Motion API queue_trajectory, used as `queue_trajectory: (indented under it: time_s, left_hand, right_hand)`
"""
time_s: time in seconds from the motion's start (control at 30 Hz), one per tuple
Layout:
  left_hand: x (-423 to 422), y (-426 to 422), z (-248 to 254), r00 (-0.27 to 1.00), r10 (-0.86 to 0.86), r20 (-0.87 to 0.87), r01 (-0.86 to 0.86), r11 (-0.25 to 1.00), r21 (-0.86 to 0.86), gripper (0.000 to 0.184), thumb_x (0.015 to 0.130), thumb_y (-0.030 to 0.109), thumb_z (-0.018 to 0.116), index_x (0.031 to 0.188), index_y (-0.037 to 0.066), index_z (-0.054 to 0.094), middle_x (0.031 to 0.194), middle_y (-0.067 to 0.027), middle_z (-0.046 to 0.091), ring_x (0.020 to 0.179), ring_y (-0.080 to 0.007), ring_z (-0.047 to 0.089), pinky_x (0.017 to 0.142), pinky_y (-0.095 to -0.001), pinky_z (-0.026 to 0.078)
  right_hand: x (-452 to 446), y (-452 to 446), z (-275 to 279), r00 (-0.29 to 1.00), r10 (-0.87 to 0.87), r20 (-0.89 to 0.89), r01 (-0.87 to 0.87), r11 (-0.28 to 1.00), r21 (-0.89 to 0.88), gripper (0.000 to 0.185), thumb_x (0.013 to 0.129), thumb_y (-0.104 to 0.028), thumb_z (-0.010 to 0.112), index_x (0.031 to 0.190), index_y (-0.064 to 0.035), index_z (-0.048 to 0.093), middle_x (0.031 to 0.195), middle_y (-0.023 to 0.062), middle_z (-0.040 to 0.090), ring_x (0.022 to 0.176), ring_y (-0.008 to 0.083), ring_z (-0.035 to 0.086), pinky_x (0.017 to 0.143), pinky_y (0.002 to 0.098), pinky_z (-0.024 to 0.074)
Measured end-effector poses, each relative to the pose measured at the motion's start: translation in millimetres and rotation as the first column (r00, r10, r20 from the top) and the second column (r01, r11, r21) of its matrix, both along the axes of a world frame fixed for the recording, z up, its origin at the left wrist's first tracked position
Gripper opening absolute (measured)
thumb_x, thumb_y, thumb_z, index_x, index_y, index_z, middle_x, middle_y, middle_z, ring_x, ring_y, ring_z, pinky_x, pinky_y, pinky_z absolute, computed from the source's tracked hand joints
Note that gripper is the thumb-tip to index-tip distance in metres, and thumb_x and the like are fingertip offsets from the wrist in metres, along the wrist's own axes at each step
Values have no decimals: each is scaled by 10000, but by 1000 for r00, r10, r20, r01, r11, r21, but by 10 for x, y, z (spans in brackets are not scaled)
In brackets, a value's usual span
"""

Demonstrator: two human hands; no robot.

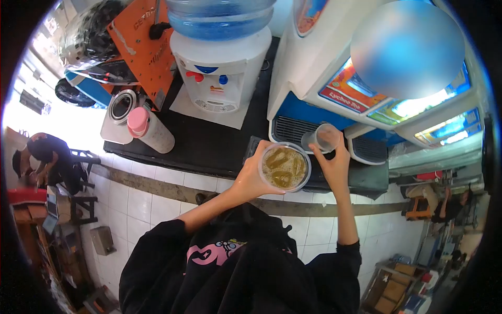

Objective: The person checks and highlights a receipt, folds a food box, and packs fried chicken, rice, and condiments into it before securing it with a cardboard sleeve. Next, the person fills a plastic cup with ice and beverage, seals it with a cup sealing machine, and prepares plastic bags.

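My left hand [248, 179] is wrapped round a clear plastic cup of yellowish drink [284, 166], which has a foamy surface with what look like ice pieces in it. A smaller clear cup [327, 137] sits in the grip of my right hand [334, 163], tilted, and I see no drink in it. Both cups are in front of the white drink dispenser [293, 68], close to its drip tray [295, 129]. The small cup is just to the right of the full one and slightly farther from me.
A white water dispenser [222, 57] with a blue bottle stands on the black-covered table [201, 152]. Left of it are a pink-lidded tumbler [151, 131] and an orange panel [144, 47]. A person [52, 157] sits at far left; another person [455, 204] is at far right.
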State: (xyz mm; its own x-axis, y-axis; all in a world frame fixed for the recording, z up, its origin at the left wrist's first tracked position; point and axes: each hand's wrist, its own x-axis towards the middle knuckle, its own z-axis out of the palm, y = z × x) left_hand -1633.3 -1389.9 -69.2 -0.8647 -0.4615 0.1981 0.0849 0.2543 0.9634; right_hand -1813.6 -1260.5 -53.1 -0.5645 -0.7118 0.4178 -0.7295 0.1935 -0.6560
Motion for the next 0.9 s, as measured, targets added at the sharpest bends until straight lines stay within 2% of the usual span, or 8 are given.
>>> queue_trajectory:
  time_s: [0.03, 0.27, 0.4, 0.47, 0.53, 0.63, 0.7, 0.9]
  left_hand:
    - [20, -41, -14, 1000, 22, 6, -22, 1000, 5, 849, 489, 196, 865, 1167, 54, 374, 1095, -140, 571, 1030, -252, 584, 877, -323, 453]
    - [410, -352, -98, 960, 248, -129, -237, 967, 89, 826, 506, 174, 860, 1173, 45, 388, 1125, -117, 555, 1056, -212, 563, 897, -300, 436]
    - [923, -641, 4, 928, 339, -155, -327, 940, 98, 817, 516, 175, 855, 1174, 44, 390, 1116, -100, 553, 1067, -206, 554, 899, -297, 428]
    - [1201, -762, 5, 912, 392, -124, -384, 920, 83, 815, 519, 176, 854, 1175, 47, 389, 1111, -102, 558, 1060, -215, 559, 890, -303, 434]
    - [1524, -878, 16, 906, 414, -92, -410, 910, 57, 814, 521, 178, 854, 1176, 49, 388, 1105, -103, 563, 1053, -224, 565, 881, -308, 439]
    - [1997, -1044, 8, 897, 432, -88, -431, 902, 38, 810, 533, 195, 854, 1176, 51, 383, 1077, -123, 574, 1020, -265, 586, 855, -336, 460]
    - [2373, -1163, 95, 900, 433, -53, -434, 901, 9, 815, 540, 196, 851, 1183, 50, 372, 1082, -131, 572, 1028, -270, 584, 853, -343, 463]
    - [3240, -1636, 191, 890, 445, 104, -444, 896, -35, 945, 539, 178, 844, 1275, 38, 269, 1086, -165, 573, 1026, -314, 585, 832, -376, 481]
  right_hand:
    - [-145, -61, -237, 980, -35, 196, 40, 999, -23, 490, 756, -234, 724, 1136, -27, 494, 1019, 149, 613, 970, 237, 594, 873, 371, 435]
    - [-1233, -253, -1838, 929, -231, 290, 249, 968, -25, 574, 744, -317, 736, 1150, 6, 488, 1062, 198, 597, 985, 258, 585, 861, 344, 440]
    - [-1001, 67, -1901, 932, -204, -298, 336, 793, 508, 595, 764, -276, 722, 1200, 44, 474, 1129, 200, 572, 1070, 271, 544, 912, 351, 414]
    - [-274, -264, -1039, 969, -223, -110, 229, 630, 742, 594, 757, -240, 726, 1210, 49, 473, 1197, 201, 542, 1142, 271, 507, 954, 347, 390]
    - [568, -822, -221, 882, 2, 472, -156, 945, 286, 544, 764, -236, 710, 1186, 46, 515, 1251, 215, 494, 1195, 316, 451, 983, 384, 358]
    - [1909, -1554, 795, 785, 533, 315, -585, 805, 96, 723, 664, -222, 769, 1276, -16, 442, 1283, 160, 469, 1199, 282, 441, 1004, 373, 339]
    - [2554, -1882, 1081, 615, 760, 209, -781, 552, 292, 949, 594, -245, 806, 1377, -82, 297, 1380, 162, 327, 1273, 327, 327, 1029, 416, 294]
    - [3625, -2564, 1044, 533, 843, 71, -707, 398, 585, 1001, 569, -207, 799, 1402, -170, 244, 1207, 171, 400, 1138, 365, 402, 966, 442, 337]
